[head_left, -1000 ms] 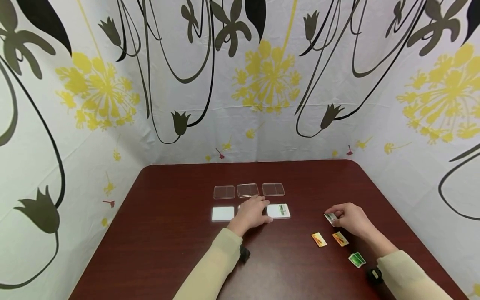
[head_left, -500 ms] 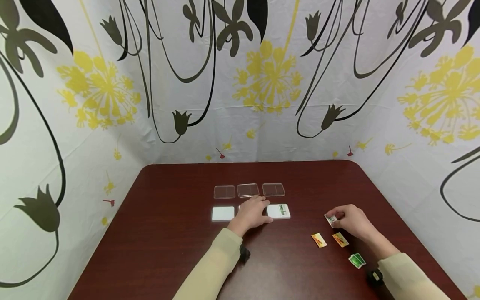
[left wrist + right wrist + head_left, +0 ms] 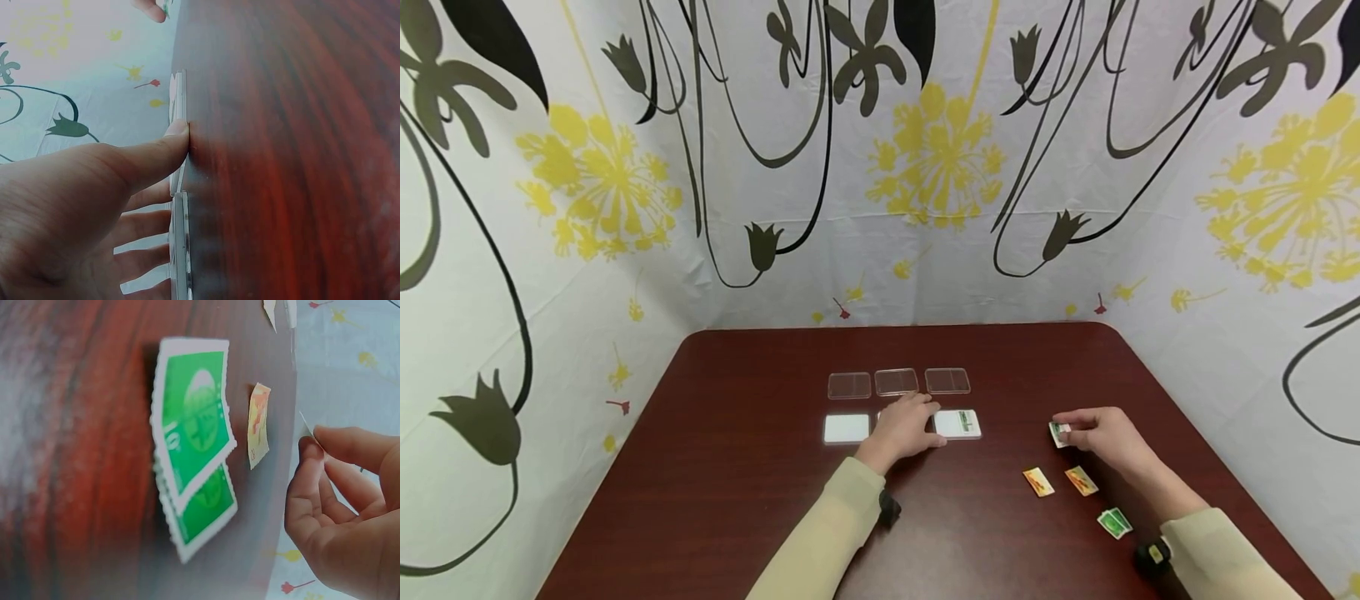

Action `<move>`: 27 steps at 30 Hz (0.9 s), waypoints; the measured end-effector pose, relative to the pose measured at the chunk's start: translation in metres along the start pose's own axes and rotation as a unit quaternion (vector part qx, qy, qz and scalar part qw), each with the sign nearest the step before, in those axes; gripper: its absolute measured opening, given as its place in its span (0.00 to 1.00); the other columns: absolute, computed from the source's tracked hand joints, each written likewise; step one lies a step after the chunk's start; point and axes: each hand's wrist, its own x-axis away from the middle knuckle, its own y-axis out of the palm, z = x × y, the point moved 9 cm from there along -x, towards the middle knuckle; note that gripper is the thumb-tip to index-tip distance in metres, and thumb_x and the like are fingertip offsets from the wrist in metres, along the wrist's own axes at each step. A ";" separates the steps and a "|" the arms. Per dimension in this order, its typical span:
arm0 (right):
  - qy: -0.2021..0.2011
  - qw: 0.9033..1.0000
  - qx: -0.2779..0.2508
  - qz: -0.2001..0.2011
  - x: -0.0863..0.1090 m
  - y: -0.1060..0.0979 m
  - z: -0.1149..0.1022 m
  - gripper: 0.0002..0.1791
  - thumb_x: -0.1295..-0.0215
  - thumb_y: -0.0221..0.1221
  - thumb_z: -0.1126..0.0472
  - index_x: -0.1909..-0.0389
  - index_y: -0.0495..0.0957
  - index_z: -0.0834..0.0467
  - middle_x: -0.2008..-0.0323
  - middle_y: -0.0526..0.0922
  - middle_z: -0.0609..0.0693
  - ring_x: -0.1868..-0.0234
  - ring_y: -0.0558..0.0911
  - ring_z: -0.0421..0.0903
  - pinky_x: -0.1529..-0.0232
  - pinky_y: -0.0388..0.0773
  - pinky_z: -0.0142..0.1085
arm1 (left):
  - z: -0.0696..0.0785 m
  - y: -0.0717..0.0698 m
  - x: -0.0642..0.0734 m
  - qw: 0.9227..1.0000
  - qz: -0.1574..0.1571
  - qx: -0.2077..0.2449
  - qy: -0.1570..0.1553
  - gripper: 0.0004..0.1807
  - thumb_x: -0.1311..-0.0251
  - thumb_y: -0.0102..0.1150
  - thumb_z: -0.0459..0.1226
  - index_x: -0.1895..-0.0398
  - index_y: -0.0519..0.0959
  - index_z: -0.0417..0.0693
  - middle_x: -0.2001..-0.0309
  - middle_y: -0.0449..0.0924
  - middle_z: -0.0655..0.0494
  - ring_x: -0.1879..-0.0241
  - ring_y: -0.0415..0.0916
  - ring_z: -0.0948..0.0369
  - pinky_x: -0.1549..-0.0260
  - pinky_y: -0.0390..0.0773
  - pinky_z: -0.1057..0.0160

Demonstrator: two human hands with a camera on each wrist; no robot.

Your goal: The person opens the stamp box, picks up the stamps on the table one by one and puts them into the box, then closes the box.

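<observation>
My right hand (image 3: 1108,437) pinches a small postage stamp (image 3: 1057,433) between thumb and fingers above the right side of the table; the right wrist view shows it nearly edge-on. My left hand (image 3: 898,429) lies with extended fingers over the middle of a row of flat white-filled cases. Its thumb touches the near edge of the right case (image 3: 957,423), which bears a green print; the left case (image 3: 846,428) looks plain white. Most of the middle one is hidden. Two overlapping green stamps (image 3: 194,419) and two yellow-orange stamps (image 3: 1038,481) lie near my right hand.
Behind the white cases, three clear plastic lids or trays (image 3: 947,381) form a row. Everything stands on a dark red-brown table (image 3: 715,500). A white patterned curtain (image 3: 880,283) hangs behind the table and along its sides.
My right hand has shifted slightly, and the pinched stamp has turned a little more toward the head camera. The left hand, cases and loose stamps have stayed in place.
</observation>
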 end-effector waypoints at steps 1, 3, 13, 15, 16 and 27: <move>-0.004 1.000 0.003 0.005 0.000 -0.001 -0.001 0.19 0.46 0.64 0.57 0.51 0.79 0.55 0.61 0.81 0.53 0.63 0.79 0.50 0.66 0.76 0.40 | 0.000 0.000 0.000 1.000 0.000 0.001 0.000 0.35 0.50 0.58 0.60 0.38 0.69 0.58 0.37 0.63 0.57 0.36 0.56 0.54 0.48 0.66 0.52; -0.011 1.000 0.012 0.011 0.001 -0.001 -0.003 0.19 0.47 0.64 0.57 0.51 0.79 0.53 0.60 0.81 0.53 0.61 0.78 0.50 0.66 0.76 0.39 | 0.001 0.000 0.001 1.000 -0.002 0.002 0.001 0.35 0.50 0.57 0.60 0.38 0.69 0.58 0.37 0.63 0.57 0.36 0.55 0.54 0.47 0.66 0.52; -0.063 0.996 0.048 0.032 0.004 0.003 -0.021 0.21 0.49 0.66 0.56 0.51 0.79 0.51 0.54 0.80 0.50 0.57 0.77 0.48 0.68 0.76 0.34 | 0.002 0.000 0.002 1.000 -0.001 -0.001 0.004 0.35 0.49 0.57 0.59 0.38 0.69 0.56 0.37 0.63 0.55 0.36 0.55 0.54 0.47 0.66 0.51; -0.065 0.996 0.051 0.036 0.004 0.003 -0.025 0.21 0.49 0.66 0.57 0.51 0.79 0.50 0.56 0.80 0.48 0.58 0.78 0.46 0.68 0.76 0.35 | 0.002 -0.001 0.002 1.000 -0.001 -0.002 0.004 0.35 0.50 0.57 0.59 0.38 0.69 0.56 0.37 0.63 0.55 0.36 0.55 0.54 0.48 0.66 0.51; -0.066 0.996 0.052 0.037 0.003 0.004 -0.027 0.21 0.49 0.66 0.57 0.51 0.79 0.50 0.57 0.81 0.47 0.59 0.78 0.45 0.68 0.76 0.35 | 0.002 -0.001 0.002 1.000 -0.002 -0.001 0.003 0.35 0.50 0.57 0.59 0.38 0.69 0.56 0.37 0.63 0.55 0.36 0.55 0.54 0.48 0.66 0.51; -0.065 0.996 0.036 0.041 -0.001 0.013 -0.040 0.23 0.50 0.67 0.58 0.50 0.78 0.50 0.54 0.80 0.49 0.65 0.81 0.43 0.70 0.77 0.37 | 0.002 -0.002 0.002 1.000 -0.003 0.002 0.002 0.35 0.49 0.57 0.59 0.38 0.68 0.56 0.36 0.63 0.56 0.36 0.55 0.53 0.46 0.64 0.51</move>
